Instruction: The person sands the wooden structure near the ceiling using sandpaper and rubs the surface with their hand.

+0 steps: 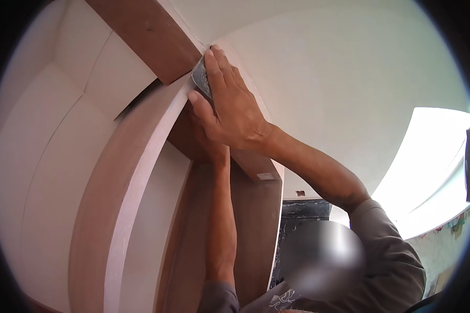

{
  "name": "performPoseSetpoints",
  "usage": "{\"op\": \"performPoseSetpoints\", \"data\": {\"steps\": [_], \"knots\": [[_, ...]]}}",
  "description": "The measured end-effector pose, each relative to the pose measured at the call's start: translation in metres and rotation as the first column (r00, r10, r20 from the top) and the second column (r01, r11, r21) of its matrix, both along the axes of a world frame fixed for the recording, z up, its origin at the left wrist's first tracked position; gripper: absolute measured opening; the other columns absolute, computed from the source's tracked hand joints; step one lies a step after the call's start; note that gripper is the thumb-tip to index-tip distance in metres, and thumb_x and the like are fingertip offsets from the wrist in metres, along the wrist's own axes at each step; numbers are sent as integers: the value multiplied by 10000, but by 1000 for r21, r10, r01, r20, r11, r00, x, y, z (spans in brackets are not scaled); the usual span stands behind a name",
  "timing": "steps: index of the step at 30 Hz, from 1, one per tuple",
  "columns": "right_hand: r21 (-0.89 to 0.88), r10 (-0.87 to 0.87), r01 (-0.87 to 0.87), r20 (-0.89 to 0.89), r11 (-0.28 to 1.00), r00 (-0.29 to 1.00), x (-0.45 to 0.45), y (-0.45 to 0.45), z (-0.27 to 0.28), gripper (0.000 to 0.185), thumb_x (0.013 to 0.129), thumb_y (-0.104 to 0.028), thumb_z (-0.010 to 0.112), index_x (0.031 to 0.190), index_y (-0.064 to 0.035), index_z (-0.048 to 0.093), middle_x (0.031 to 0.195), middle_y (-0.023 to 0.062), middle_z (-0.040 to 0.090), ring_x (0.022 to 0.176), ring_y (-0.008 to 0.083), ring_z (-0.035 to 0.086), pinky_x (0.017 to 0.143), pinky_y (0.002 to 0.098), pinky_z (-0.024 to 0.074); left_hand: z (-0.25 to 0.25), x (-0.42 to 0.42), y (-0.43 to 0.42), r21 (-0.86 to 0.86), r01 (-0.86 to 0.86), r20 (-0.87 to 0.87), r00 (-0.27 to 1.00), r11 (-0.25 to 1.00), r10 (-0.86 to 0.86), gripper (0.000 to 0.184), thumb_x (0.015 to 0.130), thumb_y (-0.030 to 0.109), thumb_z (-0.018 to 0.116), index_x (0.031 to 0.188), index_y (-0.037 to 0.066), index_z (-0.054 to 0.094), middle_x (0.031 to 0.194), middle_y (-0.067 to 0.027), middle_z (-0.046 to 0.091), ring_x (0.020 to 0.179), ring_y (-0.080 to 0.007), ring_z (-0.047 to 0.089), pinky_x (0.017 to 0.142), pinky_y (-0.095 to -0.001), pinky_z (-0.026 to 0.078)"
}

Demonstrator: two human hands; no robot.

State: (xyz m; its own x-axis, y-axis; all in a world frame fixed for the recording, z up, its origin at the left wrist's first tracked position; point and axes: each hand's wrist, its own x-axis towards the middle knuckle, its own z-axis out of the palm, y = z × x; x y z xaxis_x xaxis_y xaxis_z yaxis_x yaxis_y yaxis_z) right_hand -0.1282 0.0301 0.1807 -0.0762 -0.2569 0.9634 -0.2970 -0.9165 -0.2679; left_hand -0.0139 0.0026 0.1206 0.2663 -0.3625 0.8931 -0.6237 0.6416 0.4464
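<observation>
My right hand (230, 99) is raised to the corner where a pale curved edge meets a brown board (146, 36). Its long fingers lie close together over a flat grey piece with whitish, rough marks (199, 78), and the thumb stands out to the left, just below it. That piece sits between the palm side and the edge; whether it is a blade or an abrasive sheet cannot be made out. My left hand (214, 149) reaches up from below, behind the right hand. Its fingers are mostly hidden, so their grip does not show.
A pale curved panel (109, 188) runs down the left, beside brown shelf boards (245, 224). White ceiling (339, 68) spreads above right. A bright window (428, 172) is at the right. Dark marbled surface (303, 208) and a blurred patch (324, 261) lie lower right.
</observation>
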Motion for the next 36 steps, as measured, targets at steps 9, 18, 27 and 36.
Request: {"op": "performPoseSetpoints", "data": {"steps": [9, 18, 27, 36], "knots": [[-47, 86, -95, -161, 994, 983, -30, -12, -29, 622, 990, -180, 522, 1528, 44, 303, 1536, 330, 356, 1356, 481, 440, 1097, 489, 429, 0, 8, -3, 212, 3, -140, 990, 977, 28, 634, 1087, 429, 352, 1355, -131, 481, 1307, -314, 589, 1209, -399, 586, 1027, -430, 436], [433, 793, -708, -28, 558, 609, -133, 4, -18, 308, 907, -112, 596, 1144, 53, 700, 1483, 170, 528, 1261, 252, 579, 1009, 379, 511, -16, 23, -21, 74, 120, -242, 965, 990, -99, 585, 1077, 473, 376, 1160, -75, 562, 1111, -195, 633, 1052, -274, 616, 933, -394, 487], [78, 368, -361, -275, 929, 888, -70, -30, -2, 332, 803, -230, 608, 999, 3, 739, 1616, 296, 265, 1461, 425, 356, 1103, 433, 430, -6, 5, -4, -15, 101, -113, 988, 995, -102, 382, 1017, 300, 557, 1173, -44, 617, 1117, -143, 678, 1009, -220, 649, 857, -393, 520], [-42, 295, -319, -289, 947, 911, -60, -20, -13, 327, 775, -205, 600, 950, 42, 723, 1600, 356, 213, 1370, 443, 441, 1089, 429, 438, -13, 8, -1, -11, 121, -68, 990, 993, -121, 296, 900, 144, 686, 1152, 0, 629, 1083, -98, 689, 977, -202, 655, 885, -367, 524]]}}
